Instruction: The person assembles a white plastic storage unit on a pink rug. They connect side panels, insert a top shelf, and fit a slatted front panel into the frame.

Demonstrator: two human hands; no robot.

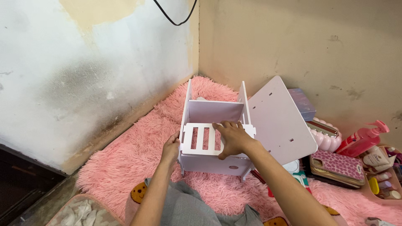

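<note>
A small white flat-pack shelf unit [214, 111] stands on a pink shaggy rug [138, 155] in the corner of a room. Two upright side panels hold a back panel between them. A white slatted rail piece [200, 139] spans its front. My left hand [171, 147] grips the left end of the unit at the slatted piece. My right hand [233, 137] lies flat over the right part of the slatted rail, fingers spread on it. A loose white board [281, 119] with small holes leans against the unit's right side.
Two stained walls meet right behind the unit. To the right lie a pink patterned phone case [337, 164], a pink pump bottle [363, 139], a blue box [304, 103], a shell-shaped pink object [327, 138] and small cosmetics. Grey cloth [188, 207] covers my lap.
</note>
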